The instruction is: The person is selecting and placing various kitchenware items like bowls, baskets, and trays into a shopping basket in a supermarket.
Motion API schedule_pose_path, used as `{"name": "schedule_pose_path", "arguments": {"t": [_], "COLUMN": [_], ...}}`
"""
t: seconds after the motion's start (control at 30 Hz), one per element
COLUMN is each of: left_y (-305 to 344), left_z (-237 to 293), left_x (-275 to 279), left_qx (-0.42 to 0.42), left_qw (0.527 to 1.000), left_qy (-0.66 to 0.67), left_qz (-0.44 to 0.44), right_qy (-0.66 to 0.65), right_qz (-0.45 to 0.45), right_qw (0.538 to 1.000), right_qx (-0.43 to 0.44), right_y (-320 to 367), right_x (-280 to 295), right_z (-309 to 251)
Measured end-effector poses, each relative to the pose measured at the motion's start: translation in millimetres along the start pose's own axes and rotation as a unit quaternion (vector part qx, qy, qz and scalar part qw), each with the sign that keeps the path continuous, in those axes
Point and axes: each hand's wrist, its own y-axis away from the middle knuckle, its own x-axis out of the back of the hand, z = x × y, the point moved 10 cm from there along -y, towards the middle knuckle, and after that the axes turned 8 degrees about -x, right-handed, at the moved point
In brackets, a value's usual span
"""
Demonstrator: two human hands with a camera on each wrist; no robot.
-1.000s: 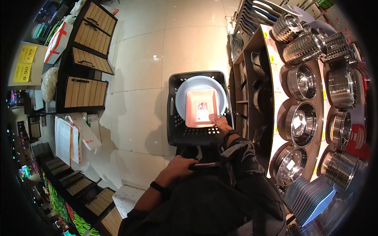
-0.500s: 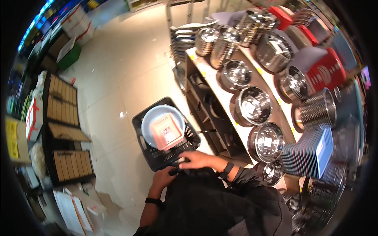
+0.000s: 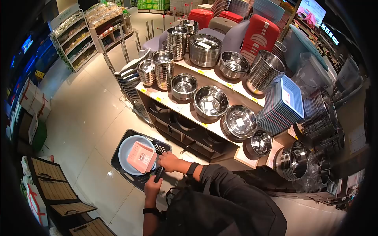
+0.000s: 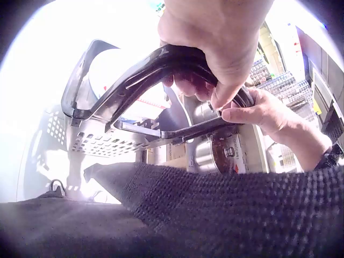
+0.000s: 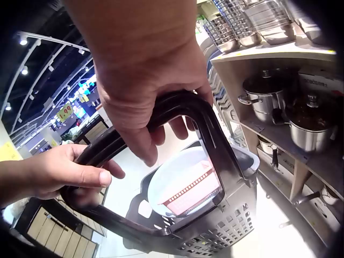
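Observation:
A black plastic shopping basket point(image 3: 128, 175) sits low in front of me, holding a pale round basin point(image 3: 125, 153) with a pink square tray point(image 3: 141, 156) on top. My left hand point(image 3: 152, 185) grips one black carry handle point(image 4: 156, 62) from above; in the left wrist view its fingers point(image 4: 215, 80) curl round the bar. My right hand point(image 3: 168, 161) grips the second handle point(image 5: 201, 115). In the right wrist view the left hand point(image 5: 62, 172) holds its bar beside the right hand point(image 5: 148, 126). The basin point(image 5: 172, 183) and tray point(image 5: 191, 188) show through the handles.
A display stand point(image 3: 177, 108) to my right front carries steel bowls point(image 3: 210, 102), stacked steel pots point(image 3: 163, 67), a pile of blue trays point(image 3: 283, 104) and red bins point(image 3: 260, 33). Cooking pots point(image 5: 263, 99) sit on its lower shelf. Wicker-front boxes point(image 3: 51, 181) stand at the left; tiled floor point(image 3: 86, 114) lies between.
My head has turned up toward the stand. The right hand left the pink tray, moved back and took hold of a basket handle beside the left hand.

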Motion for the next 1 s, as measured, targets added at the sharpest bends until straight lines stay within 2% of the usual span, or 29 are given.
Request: {"name": "schedule_pose_path", "arguments": {"t": [0.1, 0.2, 0.37, 0.43, 0.57, 0.63, 0.7, 0.73, 0.83, 1.0], "left_y": [-11.9, -25.1, -35.4, -44.4, -55.3, -59.5, -65.2, -67.5, -74.6, -92.3], "left_z": [-10.6, -28.0, -31.8, -31.2, -35.3, -39.8, -39.3, -40.9, -44.9, -57.8], "left_x": [16.3, 18.9, 47.0, 53.8, 64.4, 69.3, 74.6, 76.6, 85.6, 101.0], "left_qx": [0.003, 0.083, 0.154, 0.125, 0.16, 0.155, 0.163, 0.167, 0.167, 0.158], "left_qw": [1.0, 0.994, 0.983, 0.988, 0.979, 0.981, 0.979, 0.977, 0.979, 0.982], "left_qy": [0.0, -0.051, -0.082, -0.08, -0.11, -0.107, -0.105, -0.109, -0.097, -0.086], "left_qz": [0.013, -0.053, -0.057, -0.047, -0.06, -0.055, -0.066, -0.07, -0.073, -0.062], "right_qy": [-0.01, -0.008, -0.02, -0.04, -0.076, -0.045, -0.035, -0.036, -0.066, -0.051], "right_qz": [-0.019, 0.006, 0.027, 0.056, 0.102, 0.031, 0.012, 0.008, 0.076, 0.029], "right_qw": [1.0, 1.0, 0.998, 0.996, 0.989, 0.996, 0.997, 0.997, 0.991, 0.995], "right_qx": [0.008, 0.02, 0.051, 0.062, 0.079, 0.069, 0.062, 0.074, 0.087, 0.078], "right_y": [-20.0, -36.0, -64.8, -72.9, -84.5, -96.1, -106.6, -108.8, -114.9, -139.2], "right_x": [-3.2, 4.4, 2.2, 10.3, 16.8, 14.3, 10.5, 12.7, 28.2, 31.0], "right_z": [-6.9, -9.0, -17.1, -19.6, -21.7, -25.8, -26.0, -27.2, -31.8, -37.5]}}
